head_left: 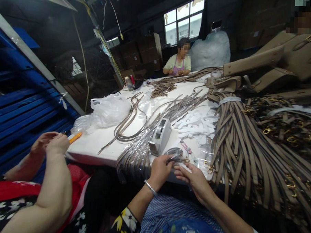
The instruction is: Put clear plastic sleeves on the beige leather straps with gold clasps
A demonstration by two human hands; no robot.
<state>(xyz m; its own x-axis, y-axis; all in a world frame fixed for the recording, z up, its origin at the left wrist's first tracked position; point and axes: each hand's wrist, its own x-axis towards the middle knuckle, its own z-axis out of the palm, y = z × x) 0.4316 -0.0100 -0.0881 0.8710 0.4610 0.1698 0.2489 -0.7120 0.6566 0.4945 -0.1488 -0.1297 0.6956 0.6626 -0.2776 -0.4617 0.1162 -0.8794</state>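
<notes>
My left hand [161, 171], with a bracelet at the wrist, is closed on a coiled grey-brown strap [175, 152] at the table's near edge. The strap looks wrapped in clear plastic, and a metal clasp [187, 160] shows at its end. Just right of it, my right hand [195, 182] has its fingers pressed together close to the clasp; what they pinch is hidden. A tape dispenser [160, 136] stands right behind my left hand. Beyond the coil lies a small pink-handled cutter [186, 147].
Plastic-wrapped straps [135, 155] spread left of the dispenser; white strips [196, 125] lie behind it. A big bundle of straps [234, 133] hangs over the right edge. Plastic bags [110, 109] lie at left. A co-worker's hands [52, 143] are near an orange-handled tool [75, 137]; another person sits opposite.
</notes>
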